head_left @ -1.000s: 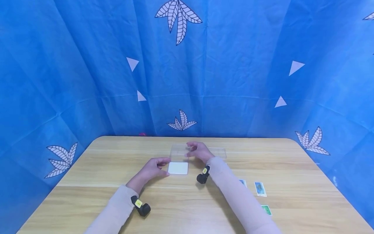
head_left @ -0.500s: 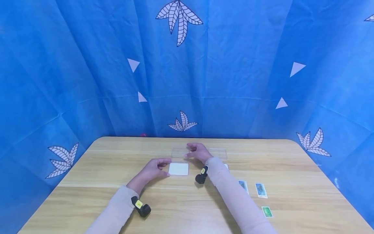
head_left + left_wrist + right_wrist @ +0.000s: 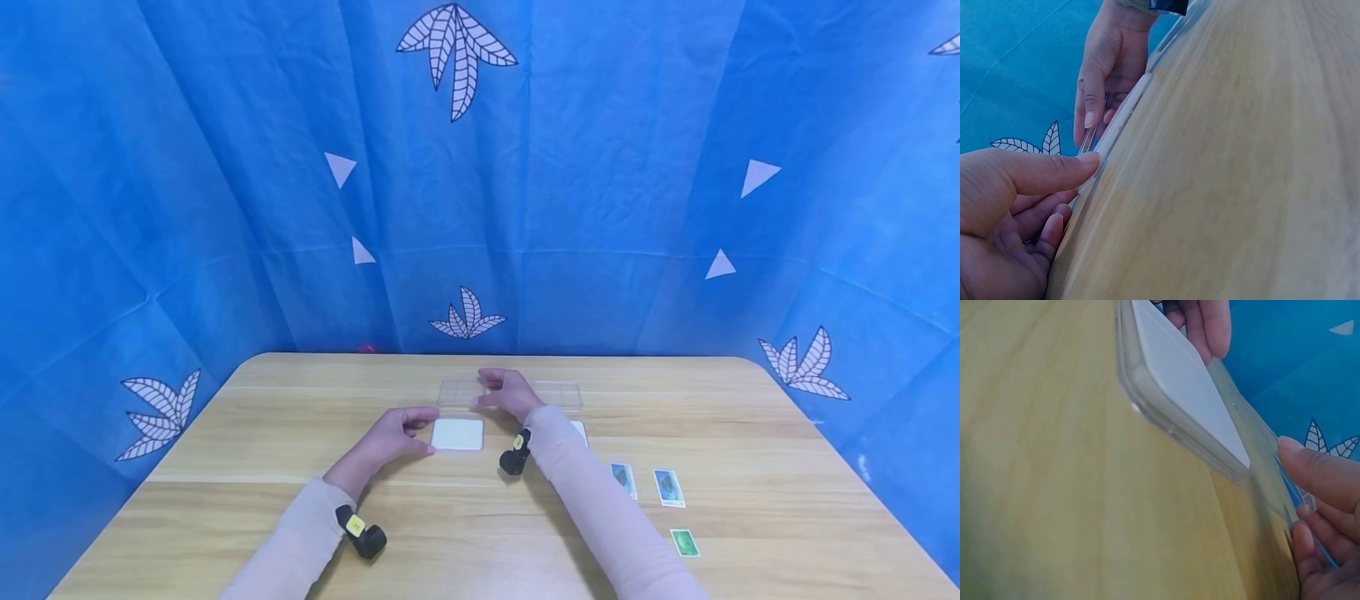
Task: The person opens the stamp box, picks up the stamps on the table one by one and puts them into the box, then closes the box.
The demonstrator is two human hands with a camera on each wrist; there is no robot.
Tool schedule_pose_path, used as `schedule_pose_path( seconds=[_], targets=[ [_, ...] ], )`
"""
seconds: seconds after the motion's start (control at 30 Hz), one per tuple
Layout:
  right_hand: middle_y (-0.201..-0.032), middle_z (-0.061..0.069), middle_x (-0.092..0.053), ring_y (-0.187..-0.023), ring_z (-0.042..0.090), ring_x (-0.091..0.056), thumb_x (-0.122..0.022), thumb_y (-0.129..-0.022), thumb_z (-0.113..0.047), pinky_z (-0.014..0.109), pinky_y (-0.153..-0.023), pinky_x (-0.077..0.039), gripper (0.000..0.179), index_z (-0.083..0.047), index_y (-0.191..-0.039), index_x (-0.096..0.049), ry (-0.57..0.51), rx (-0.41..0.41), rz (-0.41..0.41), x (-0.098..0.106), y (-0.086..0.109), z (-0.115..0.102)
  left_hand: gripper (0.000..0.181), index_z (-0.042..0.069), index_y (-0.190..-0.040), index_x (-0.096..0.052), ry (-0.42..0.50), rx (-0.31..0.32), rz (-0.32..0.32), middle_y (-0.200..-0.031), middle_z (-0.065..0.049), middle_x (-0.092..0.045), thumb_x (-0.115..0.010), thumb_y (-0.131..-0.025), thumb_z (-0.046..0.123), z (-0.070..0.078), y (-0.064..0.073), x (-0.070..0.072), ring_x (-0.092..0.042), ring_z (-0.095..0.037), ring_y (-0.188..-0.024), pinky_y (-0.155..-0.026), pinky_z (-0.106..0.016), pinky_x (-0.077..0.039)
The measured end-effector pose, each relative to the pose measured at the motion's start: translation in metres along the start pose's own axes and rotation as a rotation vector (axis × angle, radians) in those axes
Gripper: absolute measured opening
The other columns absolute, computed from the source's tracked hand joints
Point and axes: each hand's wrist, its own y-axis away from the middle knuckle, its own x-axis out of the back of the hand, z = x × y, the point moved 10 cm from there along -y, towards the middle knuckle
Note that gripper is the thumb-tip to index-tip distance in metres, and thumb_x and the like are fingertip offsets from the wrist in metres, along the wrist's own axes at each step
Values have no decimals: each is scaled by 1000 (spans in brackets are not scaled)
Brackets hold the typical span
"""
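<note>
A clear plastic case [image 3: 457,434] with a white top surface lies on the wooden table. At its left end, my left hand [image 3: 393,433] holds it by the edges between thumb and fingers; in the left wrist view, the thumb [image 3: 1060,172] lies along the rim. Directly behind the case is a clear plastic lid [image 3: 459,392], low over the table. My right hand [image 3: 512,394] pinches the lid's right end, and the right wrist view shows a corner of clear plastic [image 3: 1307,501] between thumb and fingers. That view also shows the white face [image 3: 1191,381] of the case.
Another clear lid [image 3: 561,394] lies right of my right hand. A second white-topped case [image 3: 580,431] is partly hidden by the right sleeve. Two small blue picture cards [image 3: 669,487] and a green one [image 3: 685,542] lie at the right. A blue curtain [image 3: 600,208] hangs behind the table.
The clear lid, which reached up close to the case's back edge, has come down lower behind it. The right forearm shifted slightly, uncovering more of the cards. The left hand stayed put.
</note>
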Motion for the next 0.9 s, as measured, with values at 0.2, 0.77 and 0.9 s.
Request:
schedule_pose_path(
  seconds=[0.2,0.77,0.9],
  targets=[
    [-133,13,-54,-123,29,-49,-76,-74,-6,38,-107,-35,64,-3,-133,-51,4,12,3,-1,1,0,56,14,-121,-64,-9,-2,3,-123,-3,-62,-81,-68,6,0,1,0,-55,-23,-112,-96,-41,-46],
    [-131,13,-56,-121,29,-50,-76,-76,-8,38,-107,-36,62,-2,-132,-52,1,17,-3,2,5,-3,57,14,-121,-64,-12,-17,10,-123,-4,-62,-81,-67,5,-1,0,0,-55,-23,-113,-96,-41,-46],
    [-132,13,-55,-121,29,-50,-75,-77,-9,39,-106,-37,61,-4,-133,-52,-1,9,-11,3,6,-3,58,14,-121,-63,-12,-14,7,-124,-4,-61,-81,-67,5,-2,0,0,-54,-24,-114,-98,-41,-45]
  ],
)
